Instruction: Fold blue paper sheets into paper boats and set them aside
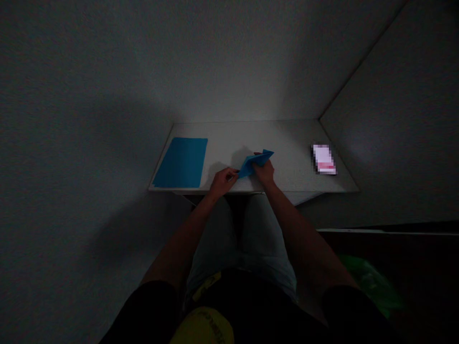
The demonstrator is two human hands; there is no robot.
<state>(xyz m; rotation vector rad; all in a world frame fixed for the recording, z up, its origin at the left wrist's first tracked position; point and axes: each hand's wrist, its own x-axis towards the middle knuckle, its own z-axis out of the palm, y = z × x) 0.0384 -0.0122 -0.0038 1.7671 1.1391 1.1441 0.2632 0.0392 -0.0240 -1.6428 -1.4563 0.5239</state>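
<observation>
A piece of folded blue paper [251, 165] is held up between my hands, close to the front edge of the white table [229, 138]. My left hand [224, 181] pinches its lower left corner between thumb and fingers. On the other side, my right hand [264, 171] grips the paper from below and behind, its fingers partly hidden by the folds. Left of my hands lies a flat stack of blue paper sheets [182, 162], untouched.
At the table's right end lies a phone [323, 158] with a lit, blurred-out screen. Walls [244, 62] enclose the table at the back and sides. A green plastic bag [373, 282] sits low at the right in the dark.
</observation>
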